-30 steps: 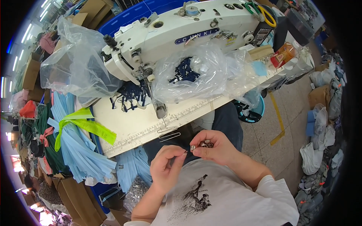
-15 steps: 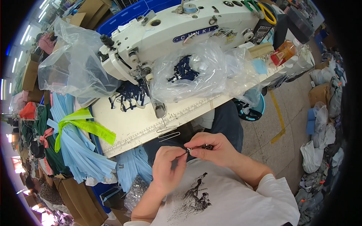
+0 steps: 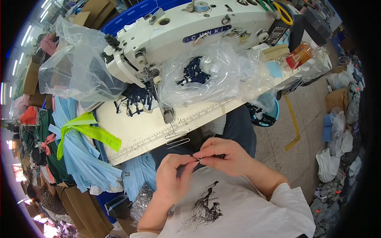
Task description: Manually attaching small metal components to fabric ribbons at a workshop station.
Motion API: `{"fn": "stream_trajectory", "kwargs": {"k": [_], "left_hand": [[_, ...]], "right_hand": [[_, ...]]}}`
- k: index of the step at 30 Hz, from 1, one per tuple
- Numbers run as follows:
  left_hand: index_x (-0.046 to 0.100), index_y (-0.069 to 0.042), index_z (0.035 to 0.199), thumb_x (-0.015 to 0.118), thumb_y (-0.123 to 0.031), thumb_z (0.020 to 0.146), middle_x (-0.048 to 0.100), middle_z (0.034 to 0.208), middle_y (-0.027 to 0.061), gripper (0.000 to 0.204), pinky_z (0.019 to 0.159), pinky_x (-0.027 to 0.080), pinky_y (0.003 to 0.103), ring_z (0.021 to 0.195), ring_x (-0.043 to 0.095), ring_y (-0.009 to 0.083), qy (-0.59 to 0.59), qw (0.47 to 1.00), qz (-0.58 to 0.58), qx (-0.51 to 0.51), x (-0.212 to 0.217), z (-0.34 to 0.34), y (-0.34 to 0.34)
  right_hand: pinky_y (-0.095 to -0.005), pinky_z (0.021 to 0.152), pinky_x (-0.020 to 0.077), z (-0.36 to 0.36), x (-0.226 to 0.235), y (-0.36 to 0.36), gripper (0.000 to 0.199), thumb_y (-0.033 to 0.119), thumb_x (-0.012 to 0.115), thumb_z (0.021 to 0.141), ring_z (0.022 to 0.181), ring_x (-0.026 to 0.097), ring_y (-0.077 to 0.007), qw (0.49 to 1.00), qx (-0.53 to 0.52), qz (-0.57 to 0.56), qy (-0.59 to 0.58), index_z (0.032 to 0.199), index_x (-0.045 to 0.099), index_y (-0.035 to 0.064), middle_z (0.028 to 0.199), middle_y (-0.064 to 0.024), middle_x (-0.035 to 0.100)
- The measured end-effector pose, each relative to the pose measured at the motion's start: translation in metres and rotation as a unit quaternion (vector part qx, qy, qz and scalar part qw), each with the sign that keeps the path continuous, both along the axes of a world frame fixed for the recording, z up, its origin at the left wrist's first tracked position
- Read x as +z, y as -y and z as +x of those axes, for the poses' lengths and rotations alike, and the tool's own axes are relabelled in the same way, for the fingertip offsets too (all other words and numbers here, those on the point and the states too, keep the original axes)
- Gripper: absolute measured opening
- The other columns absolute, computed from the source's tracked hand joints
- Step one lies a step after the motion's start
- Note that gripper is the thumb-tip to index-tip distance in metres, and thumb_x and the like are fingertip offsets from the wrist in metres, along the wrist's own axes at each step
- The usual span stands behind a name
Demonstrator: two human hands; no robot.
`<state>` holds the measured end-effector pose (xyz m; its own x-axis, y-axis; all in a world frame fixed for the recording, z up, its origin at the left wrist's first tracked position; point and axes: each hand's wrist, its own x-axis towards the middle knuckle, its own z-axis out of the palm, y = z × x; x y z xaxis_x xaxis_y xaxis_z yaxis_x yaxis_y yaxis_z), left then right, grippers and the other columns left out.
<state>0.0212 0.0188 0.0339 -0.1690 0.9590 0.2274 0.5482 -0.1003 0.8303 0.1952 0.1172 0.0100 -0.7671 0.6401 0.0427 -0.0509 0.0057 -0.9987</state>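
Just off the front edge of the sewing table [image 3: 131, 146], both hands meet fingertip to fingertip. My left hand [image 3: 171, 174] is closed in a pinch on a tiny metallic piece [image 3: 199, 160], too small to name surely. My right hand [image 3: 230, 156] pinches the same piece between thumb and forefinger, while more dark, shiny small pieces [image 3: 219, 156] show partly behind its thumb. A pile of navy cord pulls [image 3: 137, 99] lies on the table under the sewing machine's head. More navy cord pulls [image 3: 194, 73] rest in an open clear plastic bag [image 3: 170, 89].
The white sewing machine [image 3: 174, 31] spans the table's back. Light blue fabric strips [image 3: 79, 150] and a lime-green strip [image 3: 103, 137] hang at the left. An orange drink bottle [image 3: 300, 54] is at the far right. A bent wire guide [image 3: 177, 139] juts from the front edge.
The fingertips have closed further over the small metallic piece, and less of the dark pieces in my right hand shows. Otherwise both hands stay in nearly the same place.
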Motion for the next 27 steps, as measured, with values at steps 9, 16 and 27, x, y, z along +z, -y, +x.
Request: {"fn": "stream_trajectory", "kwargs": {"k": [9, 16, 27], "left_hand": [[0.064, -0.001, 0.088, 0.078, 0.002, 0.072, 0.07, 0.078, 0.0096, 0.022, 0.061, 0.05, 0.026, 0.067, 0.065, 0.0189, -0.017, 0.999, 0.019, 0.041, 0.004, 0.003, -0.003], [0.066, -0.002, 0.091, 0.078, 0.002, 0.069, 0.071, 0.082, 0.0093, 0.026, 0.059, 0.05, 0.027, 0.065, 0.065, 0.0214, -0.083, 0.996, 0.035, 0.029, 0.005, 0.004, -0.007], [0.058, 0.001, 0.096, 0.068, 0.013, 0.07, 0.063, 0.089, 0.0112, 0.03, 0.068, 0.054, 0.029, 0.078, 0.062, 0.0185, 0.044, 0.997, 0.063, -0.005, -0.016, -0.001, -0.006]], "right_hand": [[-0.0185, 0.058, 0.039, -0.001, 0.0, 0.001, 0.02, 0.011, 0.064, 0.092, 0.069, 0.05, -0.0027, 0.968, 0.025, -0.249, -0.017, 0.11, 0.067, 0.0046, 0.085, 0.002, 0.06], [-0.018, 0.053, 0.0366, -0.003, -0.002, 0.004, 0.012, 0.015, 0.062, 0.093, 0.062, 0.046, -0.0016, 0.955, -0.005, -0.298, -0.01, 0.099, 0.064, 0.004, 0.077, 0.0039, 0.057], [-0.0178, 0.044, 0.0287, -0.004, -0.005, 0.003, 0.013, 0.016, 0.056, 0.097, 0.053, 0.04, -0.0021, 0.932, -0.026, -0.355, -0.068, 0.101, 0.056, 0.0039, 0.067, 0.0032, 0.05]]}}
